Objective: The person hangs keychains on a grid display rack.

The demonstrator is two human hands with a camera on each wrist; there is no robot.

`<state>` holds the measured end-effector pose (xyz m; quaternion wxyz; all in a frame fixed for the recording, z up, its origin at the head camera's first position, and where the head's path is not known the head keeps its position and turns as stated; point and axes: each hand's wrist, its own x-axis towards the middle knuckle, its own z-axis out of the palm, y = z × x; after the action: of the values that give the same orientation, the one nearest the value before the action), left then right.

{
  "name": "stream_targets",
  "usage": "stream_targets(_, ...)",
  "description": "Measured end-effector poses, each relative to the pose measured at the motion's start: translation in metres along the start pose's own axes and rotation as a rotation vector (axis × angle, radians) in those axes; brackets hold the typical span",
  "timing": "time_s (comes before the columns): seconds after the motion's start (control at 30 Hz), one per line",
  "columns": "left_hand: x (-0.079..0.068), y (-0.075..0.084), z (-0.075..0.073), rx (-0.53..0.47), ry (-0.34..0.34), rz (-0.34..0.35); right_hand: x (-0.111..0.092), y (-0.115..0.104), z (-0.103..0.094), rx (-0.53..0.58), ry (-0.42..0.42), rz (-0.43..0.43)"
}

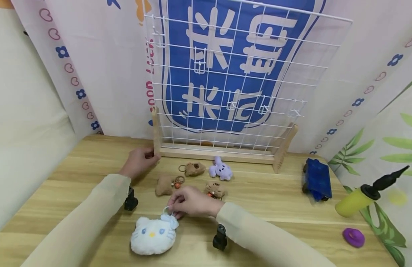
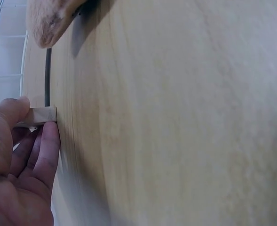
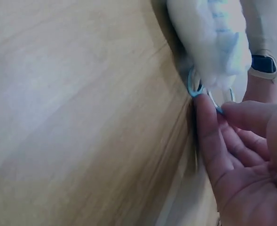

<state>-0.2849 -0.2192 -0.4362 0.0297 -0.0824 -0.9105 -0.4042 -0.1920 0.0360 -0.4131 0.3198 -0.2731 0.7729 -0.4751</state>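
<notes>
Right hand (image 1: 194, 202) pinches the pale blue loop (image 3: 193, 89) of a white plush cat head (image 1: 152, 237) between thumb and fingertip, the plush at the lower left of the head view, face up over the table (image 1: 276, 211); whether its underside bears fully on the wood, I cannot tell. Left hand (image 1: 139, 163), left of centre, grips the end of the wooden foot (image 2: 43, 114) of the stand, thumb on one side and fingers on the other. The weakest point looks to be that fingertip hold: the loop is thin and smooth beside so bulky a plush, so a quick lift could let it slip, and the plush would then drop or roll toward the bottom edge of the frame. Its weight hanging from one small loop could also set it swinging or turning face-away. The fingers cover part of the loop (its opening shows only in pieces in the right wrist view), so threading it over anything narrow, such as the wire hooks (image 1: 231, 105) in the middle of the frame, might miss. A brown plush (image 1: 215, 188) lies just beyond the right hand and could be nudged by a careless wrist. Finally, a tug from the left hand could skew the wire grid (image 1: 228, 92) on its stand.
</notes>
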Motion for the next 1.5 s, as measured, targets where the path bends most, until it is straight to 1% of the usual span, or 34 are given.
stream_targets(0.07, 0.001, 0.000, 0.001, 0.000, 0.001, 0.006, -0.001, 0.001, -0.001, 0.069, 0.005, 0.007)
stream_targets(0.17, 0.002, -0.001, 0.001, 0.004, 0.011, 0.018, -0.001, 0.004, -0.002, 0.134, 0.008, 0.011)
stream_targets(0.3, 0.002, -0.002, 0.001, 0.010, 0.018, 0.016, 0.000, 0.007, -0.002, 0.224, 0.012, 0.040)
stream_targets(0.47, 0.001, -0.001, 0.001, 0.019, 0.015, 0.005, 0.001, 0.007, 0.001, 0.323, 0.038, 0.063)
stream_targets(0.6, 0.001, 0.000, 0.001, 0.016, 0.015, 0.003, 0.000, 0.004, 0.000, 0.384, 0.056, 0.051)
stream_targets(0.8, 0.001, 0.000, 0.001, 0.009, 0.020, -0.004, -0.004, -0.005, -0.005, 0.395, 0.069, -0.013)
stream_targets(1.03, 0.001, 0.000, 0.002, 0.021, 0.020, -0.011, -0.009, -0.017, -0.016, 0.380, 0.101, -0.081)
stream_targets(1.2, 0.001, -0.001, 0.003, 0.011, 0.026, -0.010, -0.010, -0.028, -0.024, 0.391, 0.155, -0.134)
stream_targets(1.3, 0.001, -0.001, 0.003, 0.008, 0.027, -0.004, -0.011, -0.037, -0.029, 0.385, 0.190, -0.145)
stream_targets(1.5, 0.001, 0.000, 0.003, 0.005, 0.019, -0.010, -0.013, -0.058, -0.045, 0.335, 0.262, -0.176)
